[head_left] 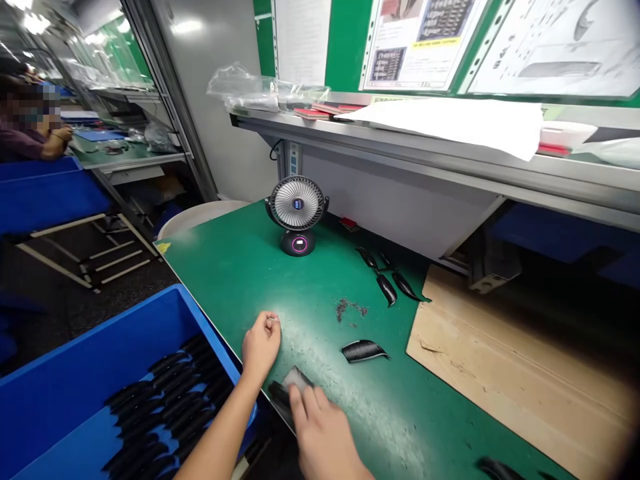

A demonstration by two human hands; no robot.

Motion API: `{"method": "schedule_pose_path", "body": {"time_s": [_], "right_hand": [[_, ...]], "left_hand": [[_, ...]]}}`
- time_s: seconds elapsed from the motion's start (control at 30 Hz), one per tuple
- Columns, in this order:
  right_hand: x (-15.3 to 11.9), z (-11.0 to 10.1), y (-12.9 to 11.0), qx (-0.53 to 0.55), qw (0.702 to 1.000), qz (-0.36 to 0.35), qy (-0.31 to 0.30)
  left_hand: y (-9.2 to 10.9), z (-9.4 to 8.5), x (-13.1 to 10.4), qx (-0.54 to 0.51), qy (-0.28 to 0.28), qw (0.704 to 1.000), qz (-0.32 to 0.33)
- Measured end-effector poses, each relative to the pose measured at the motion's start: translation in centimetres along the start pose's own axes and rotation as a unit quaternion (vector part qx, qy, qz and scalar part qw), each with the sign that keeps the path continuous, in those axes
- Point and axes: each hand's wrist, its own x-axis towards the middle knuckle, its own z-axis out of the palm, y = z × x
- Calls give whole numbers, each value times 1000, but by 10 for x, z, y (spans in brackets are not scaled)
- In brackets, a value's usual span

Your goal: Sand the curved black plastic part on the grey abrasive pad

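Note:
My left hand rests on the green bench mat near its front edge, fingers curled, thumb and forefinger pinched on something too small to make out. My right hand lies just below it, fingers pressing a small grey pad onto a black curved plastic part at the bench edge. Another black curved part lies loose on the mat to the right of both hands. A patch of dark shavings sits beyond it.
A blue bin with several black curved parts stands at lower left. A small desk fan stands at the back; several more black parts lie right of it. Brown cardboard covers the right. A person sits far left.

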Motion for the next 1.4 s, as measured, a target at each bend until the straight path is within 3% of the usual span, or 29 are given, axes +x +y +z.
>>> {"method": "schedule_pose_path", "body": {"time_s": [0.23,0.33,0.7,1.03,1.2,1.4], "right_hand": [[5,-27,26,38,991,108,-65],[5,-30,29,58,987,124,-79],[3,-23,26,34,991,93,-87],[2,-12,-2,-41,996,60,-53],[3,-13,4,2,997,51,-59],[2,-28,35,40,990,97,-99]], "left_hand": [[-2,0,2,6,-1,1000,17],[-3,-1,-1,9,-1,1000,23],[-2,-1,-3,23,-10,999,37],[0,1,1,41,-5,999,27],[1,0,1,41,2,999,20],[0,1,0,35,-4,999,22]]}}
